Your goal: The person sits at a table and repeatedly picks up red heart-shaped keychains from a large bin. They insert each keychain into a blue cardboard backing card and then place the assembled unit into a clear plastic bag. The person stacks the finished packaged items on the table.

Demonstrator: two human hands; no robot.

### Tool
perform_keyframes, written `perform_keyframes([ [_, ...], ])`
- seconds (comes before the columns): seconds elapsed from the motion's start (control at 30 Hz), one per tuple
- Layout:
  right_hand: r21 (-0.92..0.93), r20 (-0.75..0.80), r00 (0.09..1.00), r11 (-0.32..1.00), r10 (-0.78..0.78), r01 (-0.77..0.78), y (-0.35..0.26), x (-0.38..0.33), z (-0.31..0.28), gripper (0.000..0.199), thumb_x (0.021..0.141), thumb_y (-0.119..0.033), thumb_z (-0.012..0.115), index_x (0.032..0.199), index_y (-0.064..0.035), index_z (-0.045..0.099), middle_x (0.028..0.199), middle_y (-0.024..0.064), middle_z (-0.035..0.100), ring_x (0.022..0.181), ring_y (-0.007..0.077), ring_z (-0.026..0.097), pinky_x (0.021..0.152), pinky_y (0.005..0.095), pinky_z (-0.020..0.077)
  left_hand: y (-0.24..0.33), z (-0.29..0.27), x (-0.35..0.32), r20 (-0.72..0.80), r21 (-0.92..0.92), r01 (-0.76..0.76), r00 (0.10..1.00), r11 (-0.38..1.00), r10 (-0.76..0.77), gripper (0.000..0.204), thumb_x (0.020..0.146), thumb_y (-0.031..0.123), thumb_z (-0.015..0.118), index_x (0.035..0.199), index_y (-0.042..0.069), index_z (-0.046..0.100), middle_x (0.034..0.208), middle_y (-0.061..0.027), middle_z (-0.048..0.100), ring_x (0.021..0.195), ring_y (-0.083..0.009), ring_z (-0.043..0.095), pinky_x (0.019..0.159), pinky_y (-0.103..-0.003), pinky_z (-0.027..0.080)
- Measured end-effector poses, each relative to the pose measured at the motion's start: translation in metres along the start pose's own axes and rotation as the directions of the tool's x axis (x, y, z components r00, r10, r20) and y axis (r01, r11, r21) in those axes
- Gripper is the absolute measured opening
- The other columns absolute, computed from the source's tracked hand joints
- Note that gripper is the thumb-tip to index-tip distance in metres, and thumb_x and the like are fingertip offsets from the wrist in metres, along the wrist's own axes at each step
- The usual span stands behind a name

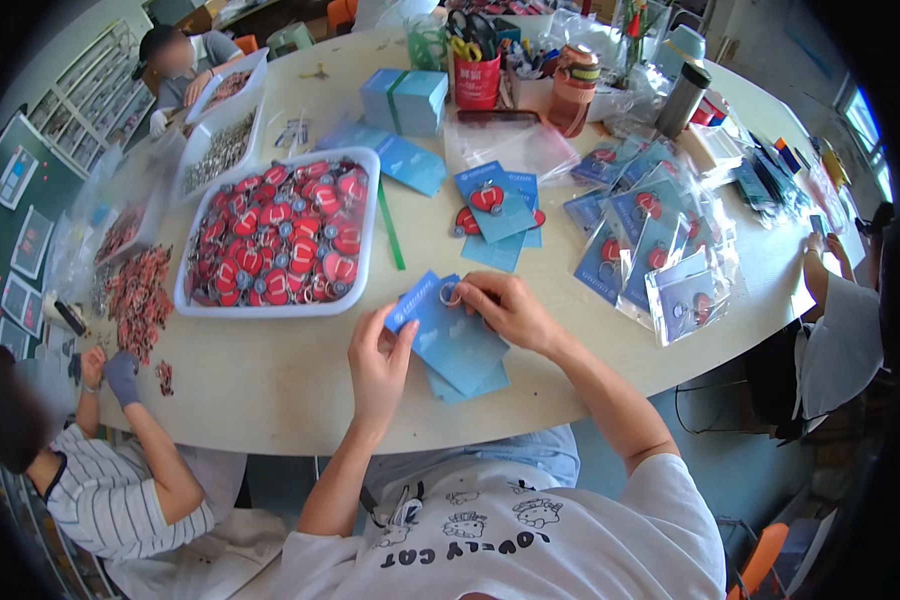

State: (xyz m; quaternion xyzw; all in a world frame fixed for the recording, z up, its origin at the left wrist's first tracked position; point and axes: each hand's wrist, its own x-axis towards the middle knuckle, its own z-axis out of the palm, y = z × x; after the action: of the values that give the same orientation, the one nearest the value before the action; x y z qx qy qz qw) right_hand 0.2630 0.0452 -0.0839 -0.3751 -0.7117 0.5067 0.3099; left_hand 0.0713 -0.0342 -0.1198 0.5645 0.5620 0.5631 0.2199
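While the blue card (432,318) lay tilted over a small stack of blue cards (465,365) at the near middle of the tabletop (270,385), the left hand (378,362) pinched its near left edge between thumb and curled fingers. The right hand (505,308) was closed at the card's far corner, its fingertips pinched around a small metal key ring (450,294) that touched the card. Just left of the hands, a white tray (275,305) held a heap of red keychain charms (280,235). Beyond the card, farther on the tabletop, a few blue cards with a red charm (488,198) on top lay spread out, and a green strip (391,238) lay between them and the tray. To the right, a pile of clear bags (650,250) held finished cards with charms. At the far side stood a banded block of blue cards (405,98), a red pot of scissors (476,78) and a dark flask (682,98). At the near left, another person in a striped shirt (110,500) worked beside loose red charms (138,295) scattered on the tabletop, and more white trays (220,140) ran toward the far left.
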Motion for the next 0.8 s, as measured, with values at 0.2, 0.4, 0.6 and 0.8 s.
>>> perform_keyframes([
  [0.2, 0.008, -0.146, 0.984, 0.994, -0.105, 0.108, -0.026, -0.007, -0.012, 0.018, 0.095, -0.015, 0.057, 0.098, -0.0022, 0.069, 0.075, 0.0019, 0.061, 0.059, 0.0057, 0.050, 0.051, 0.0233, 0.0397, 0.041, -0.011, 0.031, 0.097, -0.453, 0.249, 0.968, 0.856, -0.231, 0.014, 0.088, 0.009, 0.067, 0.100, 0.002, 0.062, 0.082, 0.0028, 0.059, 0.071, -0.0031, 0.050, 0.057, -0.020, 0.038],
  [0.4, 0.027, -0.204, 0.951, 0.970, -0.232, 0.242, -0.077, 0.004, -0.026, 0.017, 0.092, -0.014, 0.063, 0.099, -0.0005, 0.069, 0.079, 0.0024, 0.066, 0.055, 0.0028, 0.050, 0.046, 0.0189, 0.0375, 0.059, -0.009, 0.083, 0.123, -0.509, 0.157, 0.986, 0.846, -0.109, 0.013, 0.088, 0.011, 0.068, 0.097, 0.002, 0.066, 0.088, 0.0009, 0.067, 0.074, -0.0017, 0.052, 0.064, -0.020, 0.039],
  [0.6, 0.233, -0.402, 0.886, 0.910, -0.232, 0.344, -0.083, 0.038, -0.027, 0.017, 0.090, -0.015, 0.067, 0.095, 0.0009, 0.070, 0.076, 0.0025, 0.070, 0.058, 0.0001, 0.051, 0.048, 0.0160, 0.0371, 0.088, 0.018, 0.110, 0.086, -0.716, -0.001, 0.992, 0.698, 0.091, 0.015, 0.093, 0.012, 0.062, 0.103, 0.002, 0.064, 0.097, -0.0012, 0.066, 0.091, -0.0056, 0.057, 0.081, -0.022, 0.043],
  [0.8, 0.272, -0.436, 0.878, 0.901, -0.199, 0.339, -0.096, 0.033, -0.025, 0.014, 0.087, -0.011, 0.069, 0.089, 0.0030, 0.068, 0.079, 0.0051, 0.069, 0.068, 0.0046, 0.062, 0.055, 0.0172, 0.0443, 0.095, 0.029, 0.106, 0.003, -0.686, -0.080, 0.994, 0.723, 0.113, 0.015, 0.089, 0.009, 0.067, 0.101, 0.000, 0.065, 0.097, -0.0022, 0.066, 0.088, -0.0068, 0.058, 0.081, -0.022, 0.046],
])
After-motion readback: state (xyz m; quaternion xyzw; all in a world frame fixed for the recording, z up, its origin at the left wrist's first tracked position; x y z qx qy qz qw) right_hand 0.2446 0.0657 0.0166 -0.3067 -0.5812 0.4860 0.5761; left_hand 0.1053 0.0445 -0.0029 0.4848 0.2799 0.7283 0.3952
